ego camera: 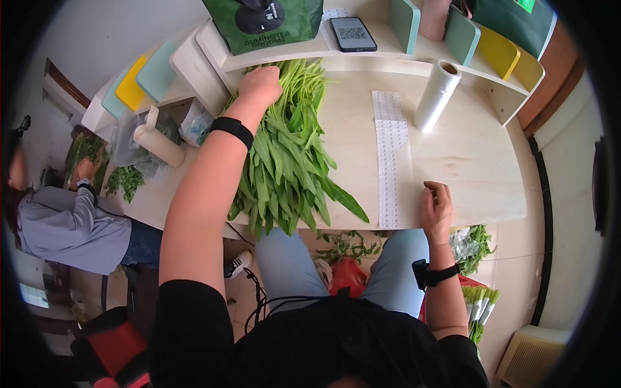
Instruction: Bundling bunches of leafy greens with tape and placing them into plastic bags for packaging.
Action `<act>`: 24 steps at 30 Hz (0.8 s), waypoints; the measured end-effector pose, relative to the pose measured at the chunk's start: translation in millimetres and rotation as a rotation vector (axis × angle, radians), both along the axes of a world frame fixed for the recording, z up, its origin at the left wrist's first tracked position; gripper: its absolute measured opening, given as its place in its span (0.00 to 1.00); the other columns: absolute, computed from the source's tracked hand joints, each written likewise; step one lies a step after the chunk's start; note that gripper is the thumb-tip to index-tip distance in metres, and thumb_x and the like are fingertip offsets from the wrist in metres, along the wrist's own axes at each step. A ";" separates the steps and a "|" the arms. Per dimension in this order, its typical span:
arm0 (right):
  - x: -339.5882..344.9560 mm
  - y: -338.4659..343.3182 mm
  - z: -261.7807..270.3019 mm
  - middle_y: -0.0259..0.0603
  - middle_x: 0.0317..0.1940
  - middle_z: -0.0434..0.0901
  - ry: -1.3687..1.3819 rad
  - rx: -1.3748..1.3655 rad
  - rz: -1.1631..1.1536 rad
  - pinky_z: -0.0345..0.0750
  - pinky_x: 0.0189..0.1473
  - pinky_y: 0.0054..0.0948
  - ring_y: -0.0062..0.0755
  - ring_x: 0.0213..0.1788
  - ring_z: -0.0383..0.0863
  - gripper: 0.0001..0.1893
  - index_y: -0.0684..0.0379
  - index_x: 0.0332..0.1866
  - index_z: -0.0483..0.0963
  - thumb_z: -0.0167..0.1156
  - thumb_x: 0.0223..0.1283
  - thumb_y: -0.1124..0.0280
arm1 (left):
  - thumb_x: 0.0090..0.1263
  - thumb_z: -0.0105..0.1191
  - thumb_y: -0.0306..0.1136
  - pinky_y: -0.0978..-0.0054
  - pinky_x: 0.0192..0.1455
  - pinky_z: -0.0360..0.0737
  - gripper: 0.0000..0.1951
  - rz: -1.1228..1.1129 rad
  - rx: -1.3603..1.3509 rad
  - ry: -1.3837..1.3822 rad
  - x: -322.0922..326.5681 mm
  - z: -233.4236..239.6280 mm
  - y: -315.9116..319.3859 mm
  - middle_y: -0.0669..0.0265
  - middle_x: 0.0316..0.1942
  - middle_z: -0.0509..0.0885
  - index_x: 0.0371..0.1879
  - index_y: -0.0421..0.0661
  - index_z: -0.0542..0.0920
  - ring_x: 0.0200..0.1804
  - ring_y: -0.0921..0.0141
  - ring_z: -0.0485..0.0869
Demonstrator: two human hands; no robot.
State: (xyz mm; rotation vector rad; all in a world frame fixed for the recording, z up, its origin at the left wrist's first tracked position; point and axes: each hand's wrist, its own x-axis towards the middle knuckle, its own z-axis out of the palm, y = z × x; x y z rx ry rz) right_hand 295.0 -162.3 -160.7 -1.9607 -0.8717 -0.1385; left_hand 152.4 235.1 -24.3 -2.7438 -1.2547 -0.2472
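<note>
A large pile of long-leafed green vegetables lies on the pale wooden desk, stems towards the back and leaf tips over the front edge. My left hand is at the stem end, knuckles up. Its fingers are bent down out of sight, so whether they grip any stems cannot be told. Near the front edge on the right, my right hand rests with loosely curled fingers and nothing visible in it. Between the greens and this hand runs a strip of printed label stickers. Behind it stands a clear plastic film roll.
A shelf along the back bears a green bag, a phone and coloured dividers. A cream bottle stands left. There, another person handles greens. Bundled greens and a red bag are below the desk.
</note>
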 end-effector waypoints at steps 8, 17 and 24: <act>-2.3 -1.5 2.8 0.45 0.33 0.77 0.031 0.005 -0.003 0.75 0.39 0.29 0.38 0.33 0.78 0.07 0.64 0.40 0.77 0.53 0.59 0.77 | 0.58 0.51 0.28 0.57 0.47 0.77 0.08 -0.104 0.076 0.001 -40.9 33.5 -31.8 0.54 0.38 0.83 0.36 0.43 0.79 0.45 0.54 0.81; 5.9 -7.2 25.0 0.46 0.34 0.79 0.086 0.008 0.117 0.76 0.37 0.30 0.37 0.33 0.80 0.07 0.65 0.39 0.77 0.53 0.60 0.76 | 0.57 0.57 0.34 0.65 0.41 0.76 0.11 -0.214 -0.176 -0.291 -97.6 50.2 -57.9 0.56 0.33 0.83 0.35 0.41 0.78 0.36 0.58 0.82; -39.7 33.9 112.6 0.47 0.35 0.79 0.088 0.022 0.517 0.77 0.38 0.29 0.36 0.34 0.80 0.06 0.64 0.40 0.77 0.55 0.61 0.75 | 0.64 0.56 0.25 0.81 0.37 0.74 0.05 -0.421 -0.588 -0.941 -122.8 58.9 -96.7 0.69 0.31 0.83 0.35 0.39 0.76 0.34 0.81 0.78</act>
